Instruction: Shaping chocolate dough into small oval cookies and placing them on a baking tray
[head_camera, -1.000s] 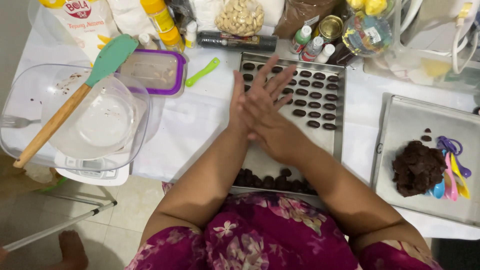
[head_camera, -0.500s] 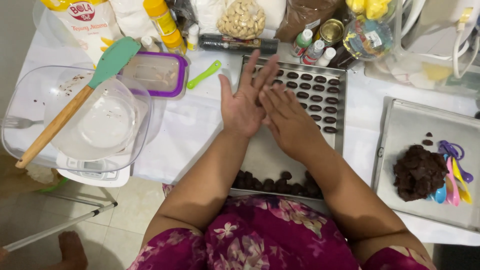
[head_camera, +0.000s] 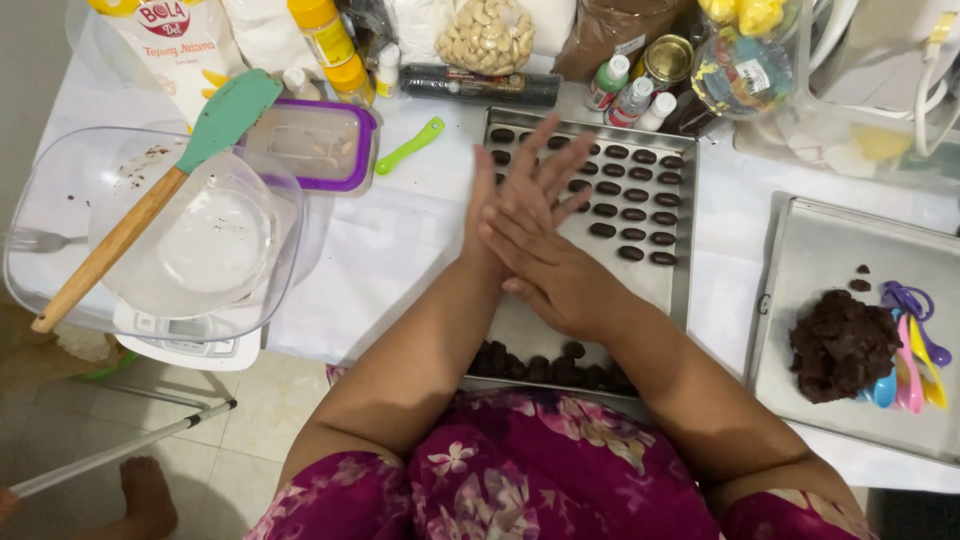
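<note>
Above the metal baking tray (head_camera: 680, 270), the left hand (head_camera: 520, 200) and right hand (head_camera: 555, 275) press flat together, fingers spread, apparently rolling a bit of chocolate dough between the palms (the piece itself is hidden, so I cannot tell). Light, even pressure would probably shape it well. Rows of dark dough pieces (head_camera: 635, 215) fill the tray's far part, more crowd its near edge (head_camera: 550, 365), and bare metal lies between. A dough mound (head_camera: 840, 345) sits on the right-hand tray (head_camera: 830, 250), well apart.

The pressed palms of the left hand (head_camera: 520, 195) and right hand (head_camera: 560, 275) hide whatever perhaps lies between them. Both cover the baking tray's (head_camera: 660, 275) middle.
</note>
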